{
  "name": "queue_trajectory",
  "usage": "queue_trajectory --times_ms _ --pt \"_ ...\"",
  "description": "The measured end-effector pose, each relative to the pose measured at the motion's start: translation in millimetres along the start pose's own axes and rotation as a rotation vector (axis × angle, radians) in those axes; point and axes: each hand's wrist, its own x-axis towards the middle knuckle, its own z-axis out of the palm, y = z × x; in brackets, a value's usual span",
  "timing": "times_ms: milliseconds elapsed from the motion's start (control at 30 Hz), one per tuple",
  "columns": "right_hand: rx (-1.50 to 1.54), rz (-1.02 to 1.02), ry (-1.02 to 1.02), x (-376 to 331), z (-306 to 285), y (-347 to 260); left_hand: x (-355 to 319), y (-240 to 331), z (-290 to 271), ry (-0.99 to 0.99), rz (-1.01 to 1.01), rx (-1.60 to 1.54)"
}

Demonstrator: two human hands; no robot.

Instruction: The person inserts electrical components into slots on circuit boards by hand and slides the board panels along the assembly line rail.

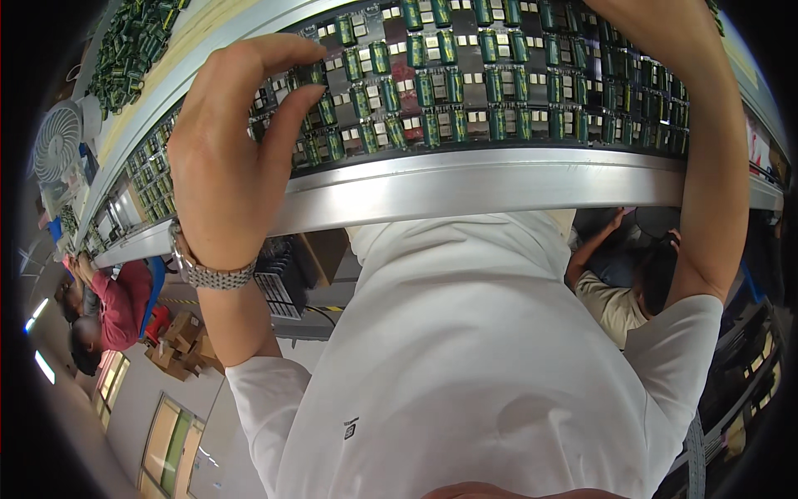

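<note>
Your left hand [229,158] pinches a green cylindrical capacitor [314,75] between thumb and forefinger, at the left part of the circuit-board panel [465,83] on the conveyor rail [499,187]. Your right hand [657,25] reaches over the panel's far right edge; you cannot tell its grip. Loose capacitors [133,46] lie heaped far left.

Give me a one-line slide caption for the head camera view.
Left hand pinches a green capacitor on a board panel by a metal rail; the right forearm reaches out of view.
</note>
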Motion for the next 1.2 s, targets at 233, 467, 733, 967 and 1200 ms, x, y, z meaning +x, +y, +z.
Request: queue_trajectory --times_ms 233,467,733,967,1200 --pt "-0.01 -0.155 0.119 -3 9 8 -11 -3 12 0.106 -0.19 -0.281" --pt "0.259 0.056 0.002 -1 19 10 -12 -4 14 0.068 -0.231 -0.411" --pt "0.016 0.114 -0.085 0 6 -19 -2 8 7 0.1 0.032 0.078" --pt "0.132 0.228 -0.042 -5 -1 2 -43 -22 -6 0.32 -0.102 -0.195" --pt "0.423 0.182 -0.196 -11 0 45 -203 -222 -105 0.239 -0.969 0.236"
